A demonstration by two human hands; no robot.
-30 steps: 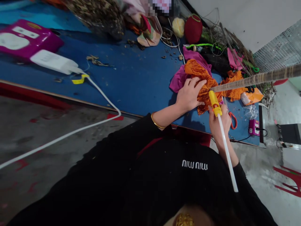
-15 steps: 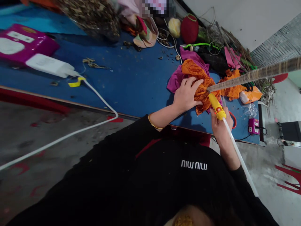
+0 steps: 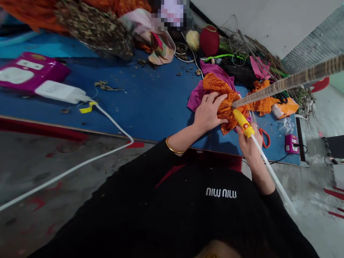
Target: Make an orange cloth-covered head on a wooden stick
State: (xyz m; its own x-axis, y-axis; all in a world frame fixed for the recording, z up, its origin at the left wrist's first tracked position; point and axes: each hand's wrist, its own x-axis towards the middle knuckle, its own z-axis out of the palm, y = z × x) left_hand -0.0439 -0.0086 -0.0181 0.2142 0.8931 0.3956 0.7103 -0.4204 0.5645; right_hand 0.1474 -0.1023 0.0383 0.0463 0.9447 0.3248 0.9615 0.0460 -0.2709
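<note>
My left hand presses on a bunch of crinkled orange cloth, its thumb and fingers gripping the folds. A long brown striped stick meets the gathered middle of that cloth and slants up to the right. In my right hand is a yellow hot glue gun, its front end close to where stick and cloth meet. A long white glue stick runs out of its back toward my sleeve. Purple cloth lies under the orange. Red-handled scissors rest beside my right hand.
On the blue table a purple power box with a white plug and cord lies left. Dried plant matter is at the back. A red ball-like thing, twigs and an orange packet are right.
The whole view has shifted slightly, so the table's things sit a little lower in the picture. Both hands keep their places at the orange cloth, with the glue gun still near the stick's end.
</note>
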